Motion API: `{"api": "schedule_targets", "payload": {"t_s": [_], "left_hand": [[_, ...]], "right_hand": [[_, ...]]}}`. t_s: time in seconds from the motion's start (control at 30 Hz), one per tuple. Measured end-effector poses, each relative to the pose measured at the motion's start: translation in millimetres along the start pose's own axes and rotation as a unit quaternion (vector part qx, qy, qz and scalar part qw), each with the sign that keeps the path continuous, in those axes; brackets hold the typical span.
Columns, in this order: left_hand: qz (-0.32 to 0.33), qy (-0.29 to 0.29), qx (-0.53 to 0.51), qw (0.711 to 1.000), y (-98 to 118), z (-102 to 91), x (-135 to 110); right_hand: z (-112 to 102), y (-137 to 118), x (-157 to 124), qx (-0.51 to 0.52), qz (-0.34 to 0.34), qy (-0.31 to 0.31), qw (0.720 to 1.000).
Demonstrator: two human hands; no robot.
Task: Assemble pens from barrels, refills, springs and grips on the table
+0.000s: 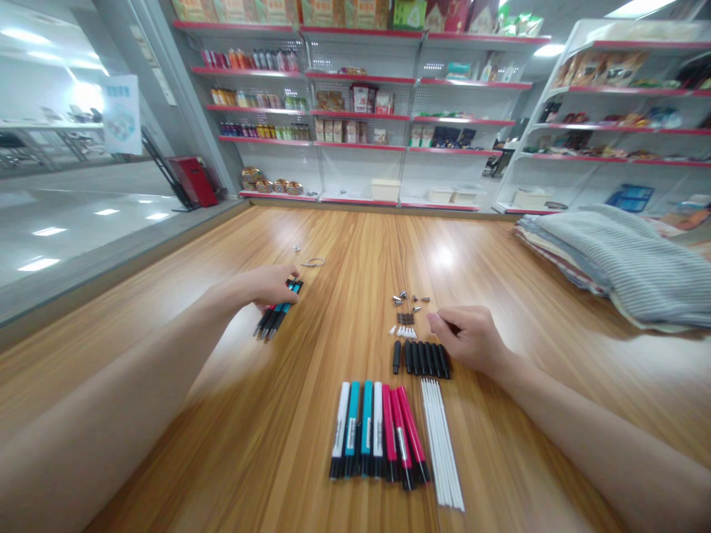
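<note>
My left hand (272, 285) is closed over a small bunch of pens (273, 320) at the left, their tips pointing towards me; its fingers are partly hidden. My right hand (466, 337) is curled, thumb against fingers, beside the small parts; anything inside it is hidden. Near it lie metal tips (398, 300), small dark springs (405, 318), white plastic pieces (407, 332) and a row of black grips (426, 359). Closer to me are white, blue and pink pen barrels (367, 429) and a bundle of thin white refills (441, 444).
A wire ring (314, 262) and a small metal piece (296, 249) lie beyond my left hand on the wooden table (249, 459). Folded cloths (627, 259) are stacked at the right. Shelves of goods (361, 115) stand behind the table.
</note>
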State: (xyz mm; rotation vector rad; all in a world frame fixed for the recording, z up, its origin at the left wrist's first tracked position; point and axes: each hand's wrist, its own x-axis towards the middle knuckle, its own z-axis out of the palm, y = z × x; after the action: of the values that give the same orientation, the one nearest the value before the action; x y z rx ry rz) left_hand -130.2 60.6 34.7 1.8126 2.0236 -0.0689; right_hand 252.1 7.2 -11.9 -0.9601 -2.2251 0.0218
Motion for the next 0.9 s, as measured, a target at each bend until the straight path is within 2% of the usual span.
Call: {"api": "schedule_targets", "payload": {"t_s": [0.6, 0.9], "left_hand": [[-0.011, -0.010, 0.003, 1.000, 4.8, -1.3, -4.0], [-0.014, -0.011, -0.011, 1.000, 0.4, 0.7, 1.8]], "right_hand": [[-1.6, -2.4, 1.6, 0.001, 0.002, -0.004, 1.000], [-0.8, -1.6, 1.3, -0.001, 0.001, -0.004, 1.000]]}}
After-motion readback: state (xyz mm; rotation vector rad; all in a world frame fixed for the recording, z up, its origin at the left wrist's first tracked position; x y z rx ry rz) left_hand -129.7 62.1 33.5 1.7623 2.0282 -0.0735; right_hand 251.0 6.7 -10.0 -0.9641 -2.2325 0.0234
